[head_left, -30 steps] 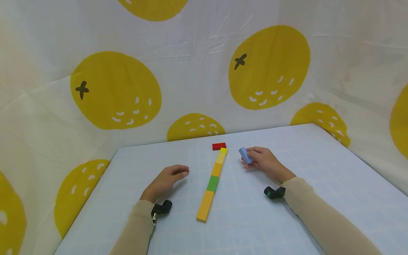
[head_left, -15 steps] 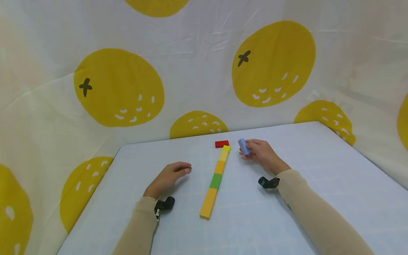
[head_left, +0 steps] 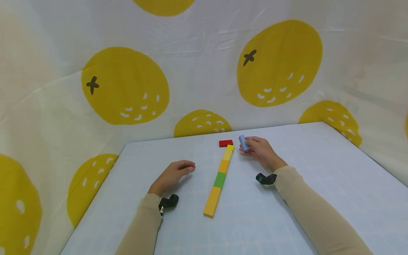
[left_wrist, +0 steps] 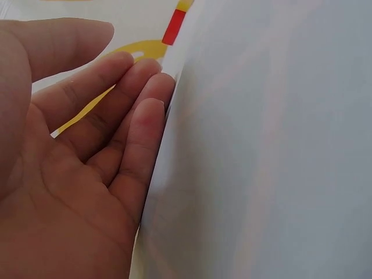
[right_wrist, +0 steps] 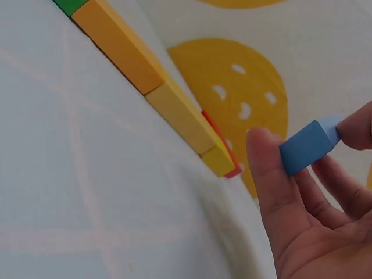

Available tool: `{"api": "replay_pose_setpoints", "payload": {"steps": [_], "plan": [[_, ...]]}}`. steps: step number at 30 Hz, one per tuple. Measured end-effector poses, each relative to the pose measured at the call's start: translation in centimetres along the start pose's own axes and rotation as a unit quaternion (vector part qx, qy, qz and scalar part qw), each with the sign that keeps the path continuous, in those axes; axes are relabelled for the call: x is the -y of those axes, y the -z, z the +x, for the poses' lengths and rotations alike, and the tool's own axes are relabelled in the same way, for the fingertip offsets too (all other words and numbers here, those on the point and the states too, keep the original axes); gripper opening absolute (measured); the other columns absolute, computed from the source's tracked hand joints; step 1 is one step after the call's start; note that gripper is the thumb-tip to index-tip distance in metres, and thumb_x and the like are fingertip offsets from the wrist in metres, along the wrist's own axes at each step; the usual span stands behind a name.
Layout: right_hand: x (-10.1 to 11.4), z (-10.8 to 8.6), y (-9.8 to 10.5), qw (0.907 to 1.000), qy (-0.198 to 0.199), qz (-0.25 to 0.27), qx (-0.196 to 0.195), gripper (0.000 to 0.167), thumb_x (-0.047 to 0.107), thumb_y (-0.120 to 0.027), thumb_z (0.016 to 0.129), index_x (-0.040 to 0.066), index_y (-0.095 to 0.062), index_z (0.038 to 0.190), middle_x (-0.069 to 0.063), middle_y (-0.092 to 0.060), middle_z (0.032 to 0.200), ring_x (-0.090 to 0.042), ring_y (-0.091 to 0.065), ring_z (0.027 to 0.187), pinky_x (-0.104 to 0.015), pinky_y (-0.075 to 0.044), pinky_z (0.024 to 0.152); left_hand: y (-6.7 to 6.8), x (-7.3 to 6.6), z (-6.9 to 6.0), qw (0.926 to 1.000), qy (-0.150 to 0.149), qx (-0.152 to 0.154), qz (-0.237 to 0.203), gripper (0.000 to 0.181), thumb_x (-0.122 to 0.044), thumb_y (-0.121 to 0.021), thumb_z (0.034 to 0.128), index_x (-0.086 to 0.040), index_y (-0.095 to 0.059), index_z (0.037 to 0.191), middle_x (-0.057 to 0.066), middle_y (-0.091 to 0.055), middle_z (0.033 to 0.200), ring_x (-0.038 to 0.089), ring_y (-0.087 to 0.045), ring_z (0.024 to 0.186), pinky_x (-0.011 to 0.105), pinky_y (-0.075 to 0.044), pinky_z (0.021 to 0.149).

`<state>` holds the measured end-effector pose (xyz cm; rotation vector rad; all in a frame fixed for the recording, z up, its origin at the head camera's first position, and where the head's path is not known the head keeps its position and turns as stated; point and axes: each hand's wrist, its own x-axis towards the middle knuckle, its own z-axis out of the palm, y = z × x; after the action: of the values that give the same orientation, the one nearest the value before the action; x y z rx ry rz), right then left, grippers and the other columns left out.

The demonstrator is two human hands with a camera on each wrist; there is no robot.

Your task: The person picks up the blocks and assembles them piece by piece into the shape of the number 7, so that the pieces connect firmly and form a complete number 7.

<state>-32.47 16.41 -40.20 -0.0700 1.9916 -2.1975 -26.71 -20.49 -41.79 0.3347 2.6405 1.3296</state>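
My right hand [head_left: 262, 151] pinches a blue block [right_wrist: 309, 147] between thumb and fingers, raised over the table just right of the row's far end. The row of blocks lies end to end: an orange block [head_left: 212, 202] nearest, then a green block [head_left: 220, 180], another orange block [right_wrist: 121, 46], a pale yellow block [right_wrist: 181, 118] and a small bright yellow block [right_wrist: 218, 161]. Behind that end, a red block [head_left: 226, 143] lies crosswise; whether they touch I cannot tell. Left of the row, my left hand [head_left: 172, 176] rests on the table, fingers relaxed and holding nothing.
A pale blue checked cloth [head_left: 242, 226] covers the table. Close behind its far edge hangs a white curtain [head_left: 204, 81] printed with large yellow fruit. Each wrist carries a small black camera [head_left: 266, 179].
My right hand has moved the blue block forward, away from me, toward the level of the red block, and tilted it more upright. The left hand stays put; the head view shifts slightly.
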Motion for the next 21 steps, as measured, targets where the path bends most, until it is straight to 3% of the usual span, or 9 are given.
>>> {"api": "replay_pose_setpoints", "payload": {"steps": [10, 21], "plan": [[1.0, 1.5, -1.7, 0.9996, 0.009, -0.012, 0.023, 0.047, 0.016, -0.053, 0.102, 0.001, -0.043, 0.145, -0.022, -0.047, 0.139, -0.035, -0.058, 0.119, -0.04, -0.053, 0.094, 0.0, -0.1, 0.0, 0.9997, 0.013, -0.019, 0.007, 0.028, -0.038, -0.063, 0.099, -0.026, -0.069, 0.124, -0.013, -0.067, 0.118, 0.017, -0.055, 0.12, 0.047, -0.041, 0.108], [1.1, 2.9, -2.4, 0.9974, 0.054, -0.006, 0.046, 0.051, 0.007, -0.056, 0.101, -0.001, -0.037, 0.148, -0.031, -0.048, 0.137, -0.044, -0.055, 0.123, -0.044, -0.049, 0.1, -0.4, -0.1, 0.1, 0.9997, -0.007, -0.022, 0.003, 0.025, -0.032, -0.061, 0.101, -0.021, -0.069, 0.123, -0.01, -0.069, 0.115, 0.014, -0.061, 0.108, 0.044, -0.045, 0.104]]}}
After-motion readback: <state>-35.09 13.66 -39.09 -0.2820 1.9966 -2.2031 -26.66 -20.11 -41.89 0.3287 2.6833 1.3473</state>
